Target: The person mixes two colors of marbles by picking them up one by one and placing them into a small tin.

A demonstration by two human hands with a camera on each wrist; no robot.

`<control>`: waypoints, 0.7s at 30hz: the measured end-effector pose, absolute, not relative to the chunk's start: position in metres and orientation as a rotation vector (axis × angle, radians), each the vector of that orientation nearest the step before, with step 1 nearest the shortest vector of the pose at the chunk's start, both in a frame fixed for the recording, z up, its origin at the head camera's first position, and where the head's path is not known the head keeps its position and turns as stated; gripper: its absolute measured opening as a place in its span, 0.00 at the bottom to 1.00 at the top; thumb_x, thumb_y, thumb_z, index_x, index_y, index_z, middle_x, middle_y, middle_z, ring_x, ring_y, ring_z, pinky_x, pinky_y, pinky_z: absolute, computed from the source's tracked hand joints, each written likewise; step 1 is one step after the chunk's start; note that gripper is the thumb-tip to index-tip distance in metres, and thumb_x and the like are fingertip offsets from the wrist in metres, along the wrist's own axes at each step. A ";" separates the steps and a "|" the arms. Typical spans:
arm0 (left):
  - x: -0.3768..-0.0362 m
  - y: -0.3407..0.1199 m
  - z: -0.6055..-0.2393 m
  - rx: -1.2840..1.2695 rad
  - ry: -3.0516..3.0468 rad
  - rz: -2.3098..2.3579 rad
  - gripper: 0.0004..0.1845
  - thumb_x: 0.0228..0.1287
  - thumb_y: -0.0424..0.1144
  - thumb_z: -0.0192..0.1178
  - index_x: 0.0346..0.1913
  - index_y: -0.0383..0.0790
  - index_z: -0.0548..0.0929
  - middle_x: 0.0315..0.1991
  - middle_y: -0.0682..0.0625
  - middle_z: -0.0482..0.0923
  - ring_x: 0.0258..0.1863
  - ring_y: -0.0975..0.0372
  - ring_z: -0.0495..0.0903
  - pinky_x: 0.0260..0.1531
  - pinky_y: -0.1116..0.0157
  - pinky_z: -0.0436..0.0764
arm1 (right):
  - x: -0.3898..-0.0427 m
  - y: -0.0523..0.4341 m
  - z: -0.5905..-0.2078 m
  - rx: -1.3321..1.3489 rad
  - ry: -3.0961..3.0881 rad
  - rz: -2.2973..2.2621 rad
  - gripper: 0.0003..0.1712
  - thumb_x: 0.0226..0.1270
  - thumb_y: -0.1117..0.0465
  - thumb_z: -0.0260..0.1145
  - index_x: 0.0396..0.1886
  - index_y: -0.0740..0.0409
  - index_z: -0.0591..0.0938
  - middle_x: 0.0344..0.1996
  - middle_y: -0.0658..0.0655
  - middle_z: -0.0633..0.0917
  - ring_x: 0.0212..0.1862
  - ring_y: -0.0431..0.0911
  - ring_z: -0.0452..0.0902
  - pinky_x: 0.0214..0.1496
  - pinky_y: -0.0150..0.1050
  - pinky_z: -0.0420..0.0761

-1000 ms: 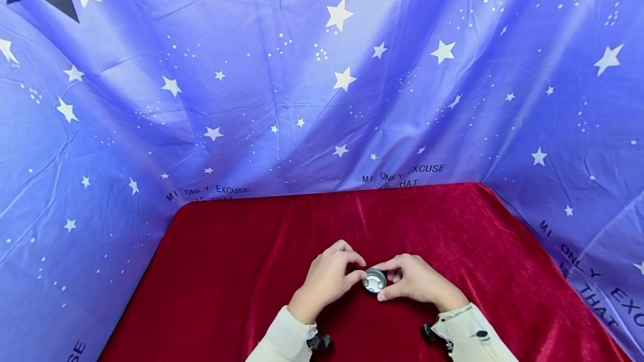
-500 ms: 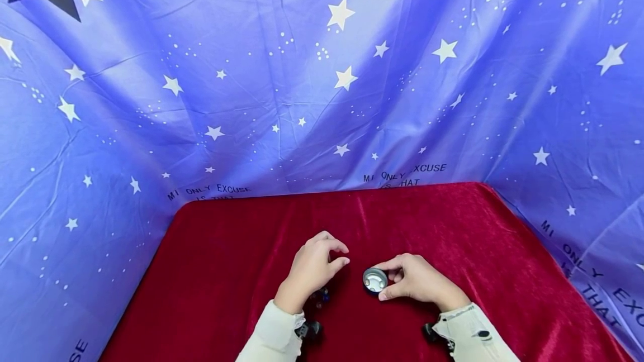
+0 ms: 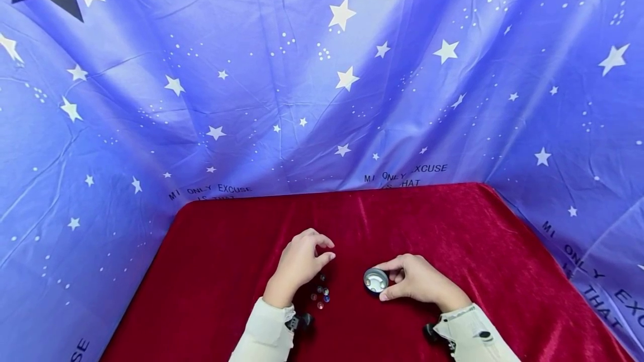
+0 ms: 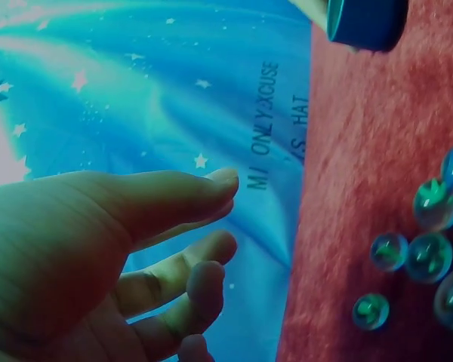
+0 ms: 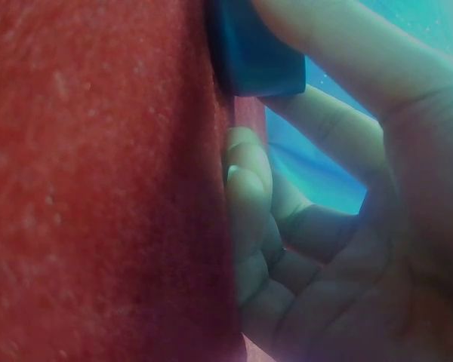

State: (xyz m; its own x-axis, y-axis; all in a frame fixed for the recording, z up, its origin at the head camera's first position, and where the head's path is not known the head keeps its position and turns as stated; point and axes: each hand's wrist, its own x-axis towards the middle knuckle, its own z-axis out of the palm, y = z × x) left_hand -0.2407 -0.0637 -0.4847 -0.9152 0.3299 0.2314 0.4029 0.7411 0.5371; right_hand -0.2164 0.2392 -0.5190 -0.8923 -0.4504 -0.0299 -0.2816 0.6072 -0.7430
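**Left hand [image 3: 297, 258] empty, marbles [image 4: 429, 256] just inside its wrist**

So the left hand looks empty to me: thumb and index sit apart with a gap between the tips, the other fingers loosely bent, and I can't spot anything in there in the head or left wrist view.

The relation to watch: the glass marbles aren't out ahead of those fingertips. They're back toward the person's body, beside the inner edge of the wrist, on the side facing the other hand. I count six, loosely bunched, one blue and a couple with green swirls. They're round, so no long axis to line up with. Left hand is clearly the nearer one; the right is well apart from them.

A bit past the marbles, to the person's right, is a shallow round lid [image 4: 368, 29], open side up, silvery inside with a dark outer wall. A few small bits seem to be inside it, too tiny to call. The right hand [image 3: 422, 281] has it pinched by the edge, thumb on the near side and fingers on the far side.

Everything's over a red velvet cloth [image 3: 211, 272], and way behind hangs a blue-violet star-print curtain [image 3: 282, 71] with black lettering near its bottom.
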 end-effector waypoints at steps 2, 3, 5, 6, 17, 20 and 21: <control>-0.242 -0.067 -0.484 -0.583 -2.830 -0.911 0.08 0.62 0.44 0.74 0.43 0.52 0.92 0.39 0.58 0.84 0.28 0.72 0.74 0.30 0.66 0.76 | -0.216 0.240 -0.519 -0.601 2.617 -1.158 0.31 0.42 0.49 0.88 0.52 0.42 0.91 0.23 0.49 0.77 0.26 0.35 0.69 0.28 0.30 0.73; -0.242 -0.068 -0.482 -0.581 -2.836 -0.913 0.08 0.62 0.45 0.74 0.43 0.52 0.91 0.39 0.58 0.84 0.28 0.72 0.75 0.30 0.66 0.76 | -0.216 0.240 -0.519 -0.601 2.616 -1.159 0.31 0.42 0.48 0.88 0.52 0.42 0.91 0.24 0.49 0.77 0.26 0.35 0.69 0.28 0.30 0.73; -0.242 -0.070 -0.480 -0.572 -2.848 -0.918 0.07 0.62 0.45 0.73 0.42 0.53 0.91 0.38 0.59 0.85 0.29 0.72 0.76 0.31 0.67 0.76 | -0.216 0.240 -0.519 -0.601 2.618 -1.158 0.31 0.42 0.48 0.88 0.52 0.41 0.91 0.24 0.49 0.78 0.27 0.35 0.69 0.28 0.30 0.73; -0.243 -0.071 -0.479 -0.569 -2.854 -0.918 0.07 0.62 0.45 0.73 0.42 0.53 0.91 0.38 0.60 0.85 0.29 0.72 0.76 0.31 0.67 0.76 | -0.217 0.240 -0.519 -0.600 2.620 -1.156 0.31 0.42 0.48 0.88 0.52 0.41 0.91 0.24 0.49 0.78 0.27 0.35 0.70 0.28 0.30 0.74; -0.241 -0.081 -0.479 -0.602 -3.017 -0.881 0.05 0.59 0.40 0.74 0.37 0.50 0.90 0.26 0.66 0.83 0.27 0.71 0.78 0.32 0.65 0.77 | -0.216 0.240 -0.520 -0.591 2.617 -1.176 0.32 0.42 0.49 0.88 0.52 0.43 0.91 0.24 0.50 0.77 0.27 0.35 0.68 0.28 0.30 0.72; -0.240 -0.083 -0.481 -0.607 -3.051 -0.861 0.05 0.58 0.39 0.75 0.37 0.50 0.90 0.25 0.66 0.83 0.26 0.72 0.78 0.33 0.65 0.77 | -0.215 0.239 -0.521 -0.578 2.612 -1.176 0.31 0.42 0.49 0.88 0.52 0.43 0.91 0.25 0.50 0.78 0.27 0.35 0.68 0.29 0.30 0.72; -0.240 -0.084 -0.481 -0.604 -3.058 -0.857 0.05 0.57 0.39 0.75 0.37 0.50 0.90 0.25 0.66 0.83 0.26 0.72 0.78 0.33 0.64 0.78 | -0.215 0.239 -0.521 -0.571 2.611 -1.173 0.32 0.42 0.49 0.88 0.52 0.42 0.91 0.25 0.50 0.78 0.27 0.35 0.68 0.29 0.30 0.72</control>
